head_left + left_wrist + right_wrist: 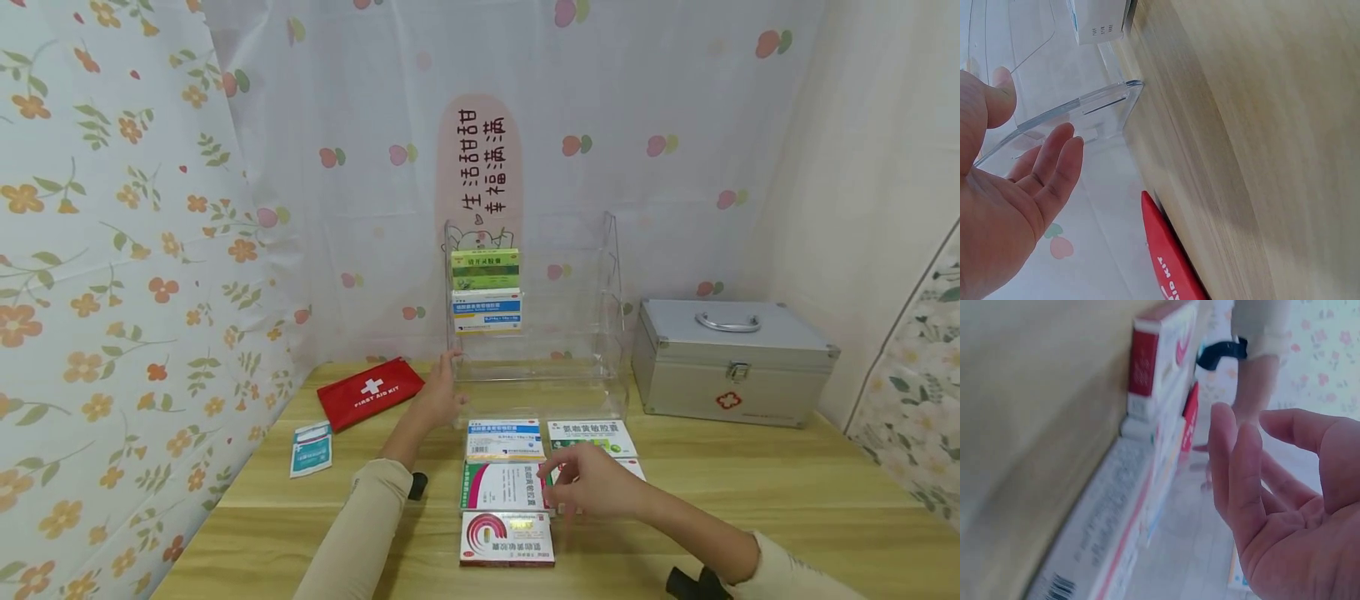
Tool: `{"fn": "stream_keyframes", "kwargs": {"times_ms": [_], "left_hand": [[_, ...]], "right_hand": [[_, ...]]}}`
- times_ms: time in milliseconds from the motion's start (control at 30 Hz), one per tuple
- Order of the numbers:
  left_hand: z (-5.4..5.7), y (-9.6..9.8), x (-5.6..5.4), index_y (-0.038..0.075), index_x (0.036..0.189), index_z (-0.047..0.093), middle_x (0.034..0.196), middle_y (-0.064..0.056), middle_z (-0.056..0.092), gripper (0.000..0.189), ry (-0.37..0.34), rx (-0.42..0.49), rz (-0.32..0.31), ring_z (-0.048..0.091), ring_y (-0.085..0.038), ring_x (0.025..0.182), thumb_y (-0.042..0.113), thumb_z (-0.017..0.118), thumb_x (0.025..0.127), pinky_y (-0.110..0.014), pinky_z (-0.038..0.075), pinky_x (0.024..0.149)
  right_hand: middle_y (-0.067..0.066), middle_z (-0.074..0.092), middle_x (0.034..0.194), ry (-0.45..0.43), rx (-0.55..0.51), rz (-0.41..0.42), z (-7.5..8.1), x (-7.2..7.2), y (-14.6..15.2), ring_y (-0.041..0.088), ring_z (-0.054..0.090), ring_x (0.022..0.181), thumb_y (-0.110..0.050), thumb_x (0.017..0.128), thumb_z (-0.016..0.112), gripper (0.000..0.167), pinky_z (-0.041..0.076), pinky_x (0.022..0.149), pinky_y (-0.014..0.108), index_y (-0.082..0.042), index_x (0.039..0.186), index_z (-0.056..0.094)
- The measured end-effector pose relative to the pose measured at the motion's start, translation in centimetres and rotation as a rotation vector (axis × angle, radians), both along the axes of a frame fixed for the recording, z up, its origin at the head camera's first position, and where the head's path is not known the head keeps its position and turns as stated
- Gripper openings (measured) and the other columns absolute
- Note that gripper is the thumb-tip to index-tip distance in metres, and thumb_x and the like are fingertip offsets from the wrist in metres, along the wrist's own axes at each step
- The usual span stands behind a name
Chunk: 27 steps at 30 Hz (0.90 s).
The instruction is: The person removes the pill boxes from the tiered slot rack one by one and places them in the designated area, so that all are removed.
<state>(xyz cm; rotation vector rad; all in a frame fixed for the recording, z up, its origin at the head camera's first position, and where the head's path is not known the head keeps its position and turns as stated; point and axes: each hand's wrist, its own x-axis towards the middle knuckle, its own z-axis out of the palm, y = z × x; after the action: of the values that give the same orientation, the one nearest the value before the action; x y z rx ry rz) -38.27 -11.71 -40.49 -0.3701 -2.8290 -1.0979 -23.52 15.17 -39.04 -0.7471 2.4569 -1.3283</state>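
Note:
In the head view my left hand is at the lower left side of a clear acrylic display rack. The left wrist view shows the side panel passing between the thumb and the bent fingers; pad contact is partly hidden. My right hand hovers over the medicine boxes, thumb and fingertips apart, nothing between them. Near its fingertips lies a white, green and magenta box. Behind that is a blue and white box, and in front a red and white box. A white and green box lies partly behind the right hand.
The rack's left column holds a green box above a blue and white capsule box. A red first aid pouch and a teal packet lie left. A silver medical case stands right, by the curtain.

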Motion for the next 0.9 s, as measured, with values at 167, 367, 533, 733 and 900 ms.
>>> {"fn": "stream_keyframes", "kwargs": {"times_ms": [167, 367, 533, 733, 900], "left_hand": [[0.1, -0.1, 0.1, 0.031, 0.15, 0.013, 0.152, -0.018, 0.032, 0.086, -0.007, -0.004, 0.007, 0.044, -0.037, 0.134, 0.009, 0.071, 0.091, -0.053, 0.047, 0.101], [0.1, -0.2, 0.0, 0.031, 0.15, 0.013, 0.151, -0.018, 0.033, 0.086, 0.006, -0.019, 0.016, 0.045, -0.037, 0.132, 0.009, 0.071, 0.091, -0.053, 0.047, 0.1], [0.0, 0.0, -0.2, 0.03, 0.149, 0.012, 0.149, -0.019, 0.034, 0.085, 0.007, -0.027, 0.017, 0.047, -0.037, 0.13, 0.009, 0.071, 0.091, -0.053, 0.047, 0.101], [-0.1, 0.2, -0.3, 0.028, 0.15, 0.013, 0.147, -0.02, 0.036, 0.085, 0.021, -0.044, 0.007, 0.051, -0.036, 0.124, 0.009, 0.071, 0.091, -0.051, 0.048, 0.099], [-0.1, 0.2, -0.2, 0.025, 0.151, 0.014, 0.146, -0.021, 0.036, 0.085, 0.026, -0.038, -0.005, 0.053, -0.036, 0.118, 0.009, 0.071, 0.091, -0.051, 0.051, 0.095]], "right_hand": [[0.014, 0.07, 0.08, 0.107, 0.007, -0.067, 0.5, -1.9, 0.1, 0.025, 0.066, 0.059, -0.01, 0.09, 0.07, 0.023, 0.052, 0.049, 0.027, 0.003, 0.109, 0.067], [0.008, 0.07, 0.088, 0.225, 0.012, -0.123, 0.5, -4.1, -0.7, 0.025, 0.067, 0.067, -0.014, 0.091, 0.07, 0.023, 0.055, 0.053, 0.029, 0.0, 0.109, 0.068], [0.005, 0.07, 0.094, 0.314, 0.038, -0.211, 0.7, -5.7, -1.5, 0.018, 0.066, 0.074, -0.013, 0.09, 0.071, 0.024, 0.055, 0.059, 0.029, -0.004, 0.112, 0.069], [0.017, 0.069, 0.107, 0.348, -0.009, -0.292, 1.5, -7.6, -1.9, 0.026, 0.067, 0.088, -0.012, 0.091, 0.069, 0.03, 0.058, 0.072, 0.036, -0.001, 0.118, 0.067], [0.019, 0.066, 0.115, 0.429, -0.032, -0.341, 2.4, -9.6, -2.3, 0.034, 0.066, 0.098, -0.012, 0.089, 0.07, 0.035, 0.057, 0.082, 0.043, 0.001, 0.12, 0.065]]}}
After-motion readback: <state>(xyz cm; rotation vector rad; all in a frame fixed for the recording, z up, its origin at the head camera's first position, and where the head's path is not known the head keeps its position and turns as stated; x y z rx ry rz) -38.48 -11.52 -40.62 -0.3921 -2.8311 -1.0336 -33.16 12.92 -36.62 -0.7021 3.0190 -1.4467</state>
